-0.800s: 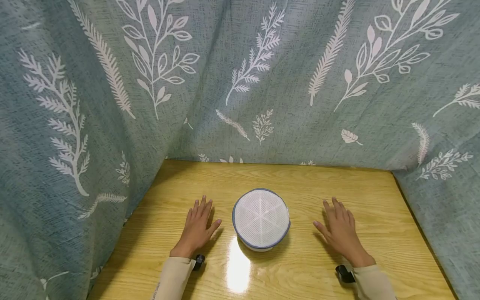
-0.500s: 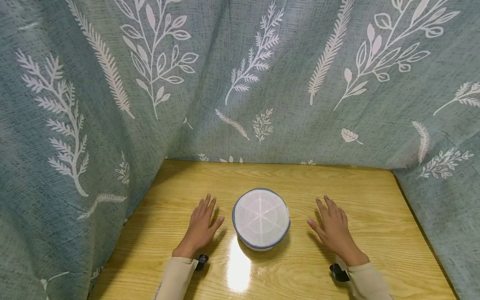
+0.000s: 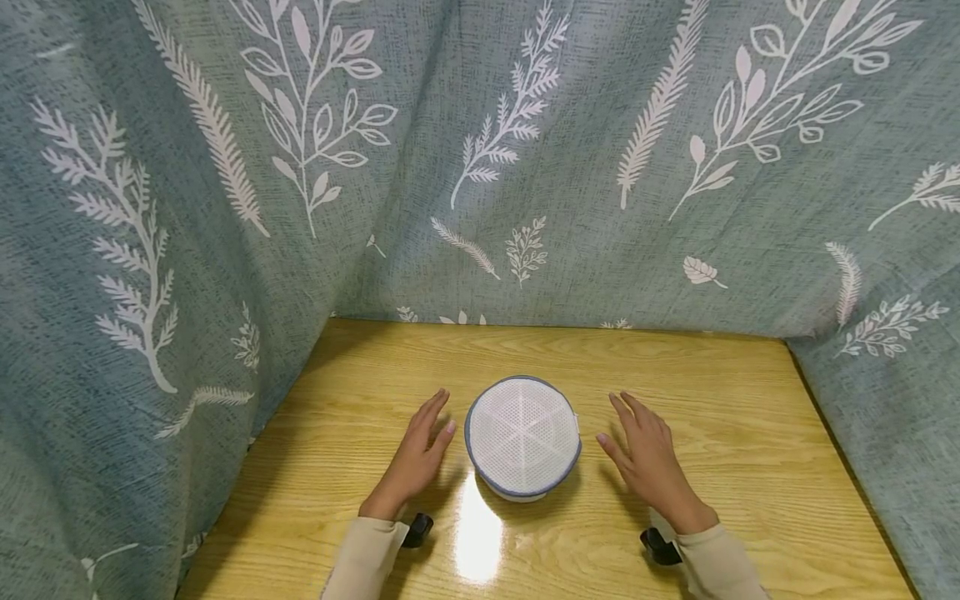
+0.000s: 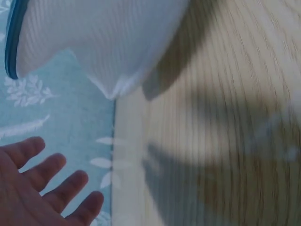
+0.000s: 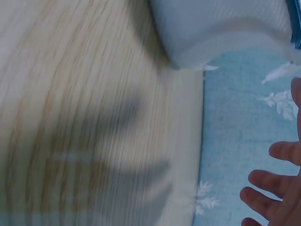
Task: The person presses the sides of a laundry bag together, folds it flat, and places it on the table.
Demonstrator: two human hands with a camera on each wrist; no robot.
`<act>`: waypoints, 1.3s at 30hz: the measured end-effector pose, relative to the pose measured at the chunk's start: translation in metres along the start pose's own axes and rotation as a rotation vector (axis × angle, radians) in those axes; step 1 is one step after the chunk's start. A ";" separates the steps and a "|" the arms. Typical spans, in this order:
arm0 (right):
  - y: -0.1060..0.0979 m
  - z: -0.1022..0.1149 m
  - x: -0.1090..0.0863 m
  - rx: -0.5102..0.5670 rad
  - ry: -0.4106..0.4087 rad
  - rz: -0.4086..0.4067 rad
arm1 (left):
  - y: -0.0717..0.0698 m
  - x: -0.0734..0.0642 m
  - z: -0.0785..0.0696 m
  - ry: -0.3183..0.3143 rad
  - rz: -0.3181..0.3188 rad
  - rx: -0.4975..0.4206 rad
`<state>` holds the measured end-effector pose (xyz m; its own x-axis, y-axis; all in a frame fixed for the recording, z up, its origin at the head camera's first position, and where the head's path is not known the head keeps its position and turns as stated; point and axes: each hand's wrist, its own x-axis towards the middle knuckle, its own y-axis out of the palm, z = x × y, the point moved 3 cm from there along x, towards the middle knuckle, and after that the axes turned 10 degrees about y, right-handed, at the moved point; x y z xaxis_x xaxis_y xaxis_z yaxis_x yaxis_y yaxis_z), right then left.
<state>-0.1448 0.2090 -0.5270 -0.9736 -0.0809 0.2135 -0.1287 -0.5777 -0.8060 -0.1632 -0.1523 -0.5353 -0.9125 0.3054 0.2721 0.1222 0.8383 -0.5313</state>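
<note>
A round white mesh laundry bag [image 3: 522, 436] with blue trim stands on the wooden table, its flat top facing up. In the left wrist view, the soft mesh side of the bag [image 4: 108, 37] sags inward under the blue edge. My left hand [image 3: 417, 457] hovers just left of it, fingers extended and nothing in the grasp. On the other side, my right hand [image 3: 647, 454] is held apart from the bag with fingers spread. The right wrist view shows the bag's curved side [image 5: 216, 28] near the fingers [image 5: 265, 181], with a gap between.
A blue-green leaf-patterned curtain [image 3: 577, 250] hangs behind the wooden table [image 3: 600, 358] and along both sides. A bright glare patch lies on the wood in front of the bag. Black wrist cameras [image 3: 660, 546] sit at the sleeve ends.
Both hands have moved inward toward the bag, the left one rightward and the right one leftward. The left palm has turned more toward the bag, which has stayed in place.
</note>
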 end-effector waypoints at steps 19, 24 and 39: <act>0.011 0.030 0.000 0.407 0.075 0.002 | 0.015 0.007 -0.022 -0.036 -0.166 -0.264; 0.013 0.035 0.000 0.532 0.148 0.027 | 0.019 0.008 -0.023 -0.056 -0.204 -0.360; 0.021 0.044 0.005 0.714 0.302 0.091 | 0.028 0.013 -0.024 -0.139 -0.250 -0.452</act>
<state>-0.1445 0.1609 -0.5184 -0.9968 0.0122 -0.0790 0.0072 -0.9707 -0.2402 -0.1622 -0.1143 -0.5276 -0.9746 0.0346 0.2211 0.0226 0.9981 -0.0565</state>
